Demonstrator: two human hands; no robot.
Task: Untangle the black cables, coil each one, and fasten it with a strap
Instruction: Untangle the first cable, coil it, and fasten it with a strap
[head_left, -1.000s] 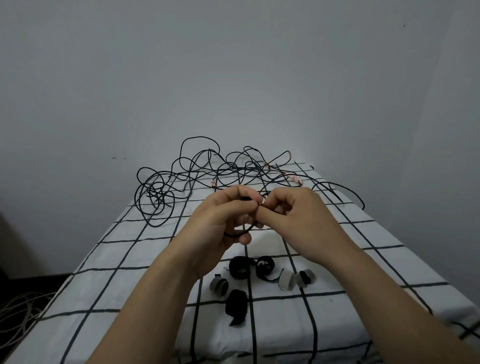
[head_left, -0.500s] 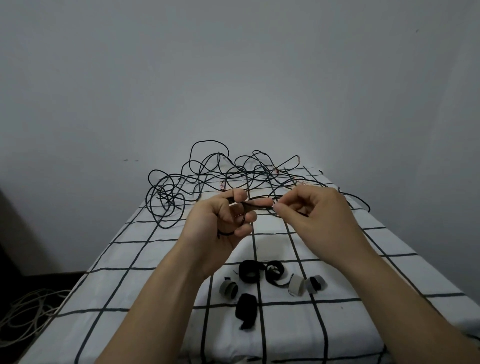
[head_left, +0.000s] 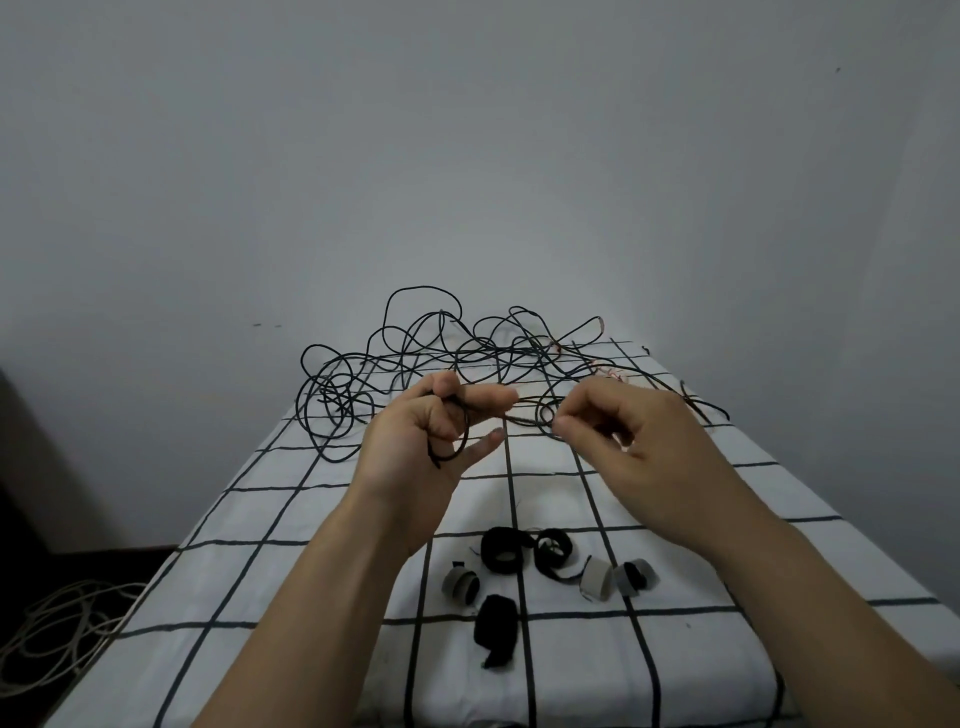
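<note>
Cables (head_left: 441, 358) sprawl in a black tangle across the far end of the table (head_left: 291, 571), from the far left corner over to the right edge, and I'm teasing one strand (head_left: 524, 417) out of it. A second ago my hands were knuckle to knuckle; now they've pulled apart, and the strand stretches between them above the middle of the table. My left hand (head_left: 415, 447) has its lower fingers curled round a small loop (head_left: 448, 459) of that strand, with thumb and forefinger reaching out along it. My right hand (head_left: 639, 447) pinches the strand between thumb and fingertips, the other fingers tucked in. I'd read that as the first turn of a coil made and fresh length being drawn out for the next. Past my right hand the strand runs straight back into the tangle, so I'd expect it to snag before long, and the untangling looks barely begun. Nothing is fully coiled yet. Straps (head_left: 501, 553), six little rolls in black and grey, sit untouched toward the near edge, between my forearms. Pale cords (head_left: 57, 623) lie on the floor off the left side, well apart from all this.
</note>
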